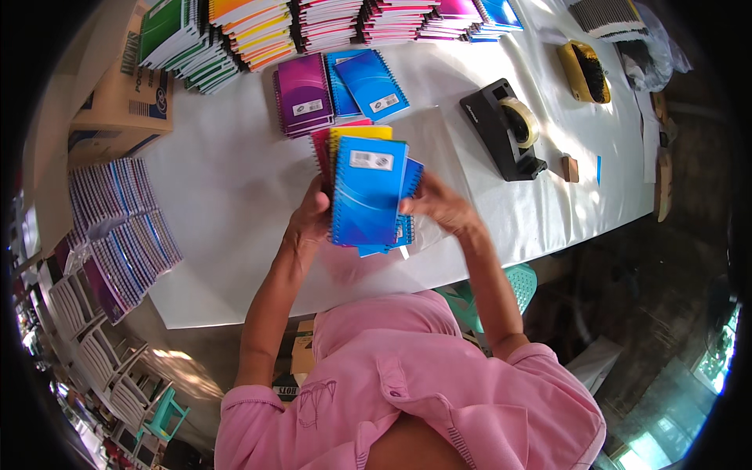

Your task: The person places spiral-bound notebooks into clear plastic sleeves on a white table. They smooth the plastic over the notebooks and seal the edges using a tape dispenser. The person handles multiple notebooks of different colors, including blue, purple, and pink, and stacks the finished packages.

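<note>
Between my two hands is a loose bundle of spiral notebooks (366, 192), a blue one with a white label on top. Yellow, red and more blue covers stick out from under it, not lined up. My left hand (312, 213) grips the bundle's left side, thumb against the edge. On the right side my right hand (440, 205) closes on it, thumb near the front cover. Just beyond the bundle lie purple notebooks (304, 90) and two overlapping blue notebooks (372, 86) on the white-covered table (227, 227).
Tall notebook stacks (251, 31) line the far edge. Cardboard boxes (117, 110) and spiral-bound bundles (125, 219) sit at left. A black tape dispenser (493, 129), a small brown block (570, 168) and a yellow-framed brush-like object (583, 72) are at right. A green stool (517, 290) stands below the table's edge.
</note>
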A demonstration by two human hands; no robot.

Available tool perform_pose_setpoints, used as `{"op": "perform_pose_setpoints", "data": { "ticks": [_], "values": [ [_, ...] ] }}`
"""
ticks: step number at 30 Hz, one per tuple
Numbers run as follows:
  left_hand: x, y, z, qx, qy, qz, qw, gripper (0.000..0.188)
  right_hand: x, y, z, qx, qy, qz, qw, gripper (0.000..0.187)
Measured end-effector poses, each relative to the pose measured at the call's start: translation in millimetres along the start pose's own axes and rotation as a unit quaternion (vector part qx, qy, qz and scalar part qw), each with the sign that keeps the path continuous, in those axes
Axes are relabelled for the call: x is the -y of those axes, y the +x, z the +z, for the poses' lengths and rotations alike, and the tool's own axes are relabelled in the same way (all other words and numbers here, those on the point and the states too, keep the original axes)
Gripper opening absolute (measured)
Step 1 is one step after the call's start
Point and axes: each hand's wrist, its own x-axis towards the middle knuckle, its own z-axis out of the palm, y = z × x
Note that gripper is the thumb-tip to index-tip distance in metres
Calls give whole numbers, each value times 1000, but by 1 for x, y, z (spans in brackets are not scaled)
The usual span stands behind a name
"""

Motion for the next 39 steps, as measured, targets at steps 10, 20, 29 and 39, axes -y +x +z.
{"op": "perform_pose_setpoints", "data": {
  "ticks": [10,20,29,39],
  "values": [
    [-32,-40,16,-6,385,162,909,121,-71,14,27,-61,-200,-245,947,98],
    [26,-29,-15,-75,345,220,909,127,-97,33,13,-5,-259,-315,913,96],
    [57,-40,-2,-157,380,252,876,96,-83,37,-15,32,-366,-279,887,93],
    [75,-50,9,-234,298,260,888,75,-74,28,-21,25,-403,-297,866,84]
  ]
}}
